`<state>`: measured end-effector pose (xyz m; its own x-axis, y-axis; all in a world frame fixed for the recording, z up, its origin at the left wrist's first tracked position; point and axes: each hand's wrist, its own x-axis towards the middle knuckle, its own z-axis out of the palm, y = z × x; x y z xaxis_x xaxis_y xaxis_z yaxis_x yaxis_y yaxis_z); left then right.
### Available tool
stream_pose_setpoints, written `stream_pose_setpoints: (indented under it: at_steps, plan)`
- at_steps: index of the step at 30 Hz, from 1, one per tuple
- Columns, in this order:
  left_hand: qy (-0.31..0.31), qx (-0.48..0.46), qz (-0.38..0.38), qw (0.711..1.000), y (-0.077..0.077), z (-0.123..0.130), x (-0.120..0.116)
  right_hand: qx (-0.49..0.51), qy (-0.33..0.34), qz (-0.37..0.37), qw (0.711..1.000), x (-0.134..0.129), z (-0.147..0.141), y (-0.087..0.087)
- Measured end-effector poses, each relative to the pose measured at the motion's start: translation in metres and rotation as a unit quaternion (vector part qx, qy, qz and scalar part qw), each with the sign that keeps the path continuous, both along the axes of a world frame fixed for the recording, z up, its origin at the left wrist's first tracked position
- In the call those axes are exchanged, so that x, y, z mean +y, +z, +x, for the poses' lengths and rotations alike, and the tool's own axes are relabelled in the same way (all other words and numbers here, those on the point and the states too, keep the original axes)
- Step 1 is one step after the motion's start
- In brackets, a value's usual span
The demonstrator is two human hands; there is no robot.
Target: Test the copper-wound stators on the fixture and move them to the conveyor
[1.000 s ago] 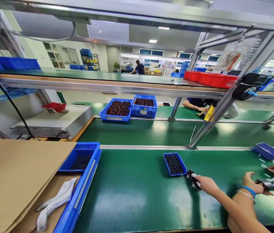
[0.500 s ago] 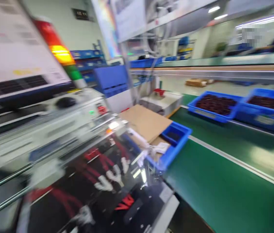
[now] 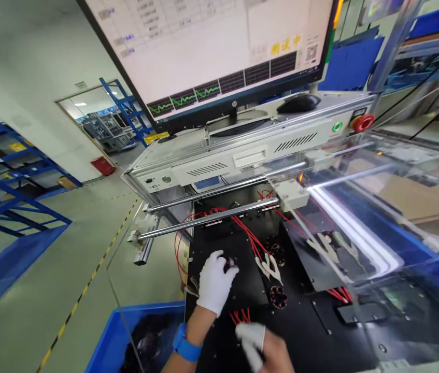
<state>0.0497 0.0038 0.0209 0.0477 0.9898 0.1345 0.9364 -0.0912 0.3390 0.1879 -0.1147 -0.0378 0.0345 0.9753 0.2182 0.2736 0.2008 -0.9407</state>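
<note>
We are gripping a small dark part (image 3: 228, 265) in our gloved left hand (image 3: 216, 284), above the black panel (image 3: 242, 282). Our right hand (image 3: 260, 344) is bending its fingers near red wires (image 3: 241, 315); we cannot tell whether it is gripping anything. White clips (image 3: 269, 269) are lying near a dark ring-shaped part (image 3: 279, 297), metal rods (image 3: 207, 218) are crossing beyond, and a clear cover (image 3: 363, 228) is overhanging the right side.

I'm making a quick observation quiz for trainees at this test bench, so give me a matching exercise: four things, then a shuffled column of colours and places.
1. Computer mouse
2. Wristband
3. Floor tape
4. Thin wires

A. Yellow and black
B. Red
C. Black, below the monitor
D. Blue, near a gloved hand

Right pairs: 1-C, 2-D, 3-A, 4-B
</note>
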Motion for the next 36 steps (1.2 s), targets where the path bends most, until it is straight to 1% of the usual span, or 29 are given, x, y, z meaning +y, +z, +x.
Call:
stream_pose_setpoints:
  at_steps: [1, 3, 4, 5, 6, 8, 10, 11, 13, 15, 16, 17, 18, 20, 21, 22, 23, 24, 25, 26, 28, 29, 30, 31, 32, 33, 34, 36]
  plan:
    - [-0.007, 0.014, -0.004, 1.000, -0.002, 0.002, -0.004, -0.001, -0.036, 0.003, 0.999, 0.018, -0.005, 0.001]
    - [-0.010, 0.018, -0.011, 1.000, -0.006, 0.001, -0.013, -0.017, -0.145, 0.015, 0.989, 0.052, -0.007, 0.003]
    - [-0.009, -0.002, -0.012, 1.000, -0.007, -0.002, -0.016, -0.034, -0.194, 0.024, 0.980, 0.067, -0.005, 0.005]
    - [-0.008, -0.035, -0.012, 0.999, -0.009, -0.006, -0.019, -0.055, -0.226, 0.032, 0.972, 0.080, -0.004, 0.007]
    - [-0.005, -0.076, -0.011, 0.997, -0.011, -0.012, -0.021, -0.078, -0.234, 0.036, 0.969, 0.090, -0.004, 0.011]
    - [0.015, -0.156, -0.016, 0.987, -0.014, -0.023, -0.023, -0.120, -0.206, 0.022, 0.971, 0.104, -0.006, 0.021]
    - [0.040, -0.203, -0.028, 0.978, -0.016, -0.032, -0.025, -0.170, -0.152, -0.006, 0.974, 0.112, -0.011, 0.034]
    - [0.047, -0.214, -0.033, 0.975, -0.017, -0.035, -0.026, -0.204, -0.118, -0.023, 0.972, 0.116, -0.015, 0.041]
    - [0.037, -0.215, -0.027, 0.976, -0.017, -0.038, -0.028, -0.282, -0.054, -0.064, 0.956, 0.125, -0.019, 0.053]
    - [0.015, -0.200, -0.007, 0.980, -0.017, -0.038, -0.032, -0.333, -0.014, -0.102, 0.937, 0.134, -0.020, 0.058]
    - [0.003, -0.192, 0.003, 0.981, -0.017, -0.039, -0.034, -0.329, -0.001, -0.111, 0.938, 0.140, -0.020, 0.057]
    - [-0.013, -0.189, 0.009, 0.982, -0.017, -0.040, -0.036, -0.303, 0.012, -0.112, 0.946, 0.145, -0.018, 0.054]
    - [-0.032, -0.196, 0.006, 0.980, -0.017, -0.042, -0.038, -0.258, 0.029, -0.107, 0.960, 0.151, -0.016, 0.050]
    - [-0.053, -0.250, -0.017, 0.967, -0.016, -0.049, -0.039, -0.148, 0.072, -0.100, 0.981, 0.161, -0.012, 0.040]
    - [-0.043, -0.292, -0.029, 0.955, -0.015, -0.053, -0.038, -0.107, 0.093, -0.100, 0.985, 0.166, -0.009, 0.036]
    - [-0.015, -0.337, -0.034, 0.941, -0.015, -0.057, -0.036, -0.086, 0.114, -0.097, 0.985, 0.170, -0.007, 0.034]
    - [0.026, -0.380, -0.034, 0.924, -0.016, -0.059, -0.033, -0.090, 0.137, -0.084, 0.983, 0.174, -0.004, 0.036]
    - [0.062, -0.416, -0.036, 0.907, -0.017, -0.060, -0.029, -0.122, 0.156, -0.061, 0.978, 0.178, -0.002, 0.040]
    - [0.083, -0.440, -0.048, 0.893, -0.018, -0.059, -0.026, -0.176, 0.174, -0.032, 0.969, 0.182, 0.000, 0.047]
    - [0.087, -0.452, -0.073, 0.885, -0.021, -0.055, -0.022, -0.243, 0.186, -0.003, 0.952, 0.186, 0.000, 0.056]
    - [0.070, -0.456, -0.143, 0.876, -0.027, -0.046, -0.018, -0.376, 0.194, 0.035, 0.905, 0.195, -0.002, 0.074]
    - [0.063, -0.454, -0.175, 0.871, -0.031, -0.040, -0.018, -0.425, 0.195, 0.040, 0.883, 0.198, -0.005, 0.083]
    - [0.064, -0.456, -0.195, 0.866, -0.034, -0.035, -0.018, -0.456, 0.195, 0.040, 0.867, 0.201, -0.008, 0.089]
    - [0.068, -0.460, -0.202, 0.862, -0.036, -0.031, -0.020, -0.470, 0.193, 0.038, 0.861, 0.203, -0.010, 0.093]
    - [0.067, -0.466, -0.204, 0.858, -0.038, -0.028, -0.022, -0.469, 0.180, 0.033, 0.864, 0.202, -0.013, 0.094]
    - [0.060, -0.470, -0.203, 0.857, -0.039, -0.027, -0.025, -0.457, 0.152, 0.025, 0.876, 0.199, -0.014, 0.094]
    - [0.051, -0.468, -0.198, 0.860, -0.039, -0.028, -0.028, -0.434, 0.109, 0.011, 0.894, 0.193, -0.015, 0.092]
    - [0.041, -0.445, -0.173, 0.878, -0.039, -0.033, -0.033, -0.371, 0.012, -0.045, 0.928, 0.173, -0.015, 0.084]
